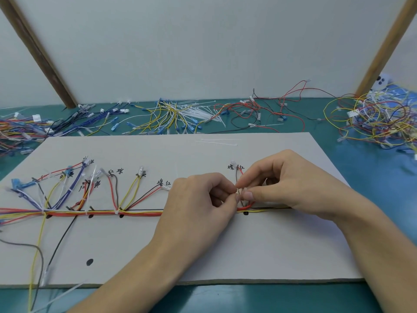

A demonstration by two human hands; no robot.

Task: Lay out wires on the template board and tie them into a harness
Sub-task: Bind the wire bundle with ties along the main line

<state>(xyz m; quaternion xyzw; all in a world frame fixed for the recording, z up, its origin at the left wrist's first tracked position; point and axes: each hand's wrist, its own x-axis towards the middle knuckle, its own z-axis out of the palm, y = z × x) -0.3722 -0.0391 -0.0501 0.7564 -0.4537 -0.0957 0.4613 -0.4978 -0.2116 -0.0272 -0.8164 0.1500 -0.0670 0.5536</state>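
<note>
Between both hands (241, 195), something tiny, indistinct, over the wire bundle (101, 213).

We see the grey template board (203, 249) lying flat, a red, yellow and orange wire bundle (101, 213) running along its marked line, white ties (116, 212) cinching it, branches fanning upward.

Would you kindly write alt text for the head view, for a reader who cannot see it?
Two hands, left and right, meet over a grey template board, pinching a thin brown and red wire pair just above the main wire bundle that runs across it. Tied branches fan upward at the left, and loose wires and white cable ties lie on the green table behind.
</note>
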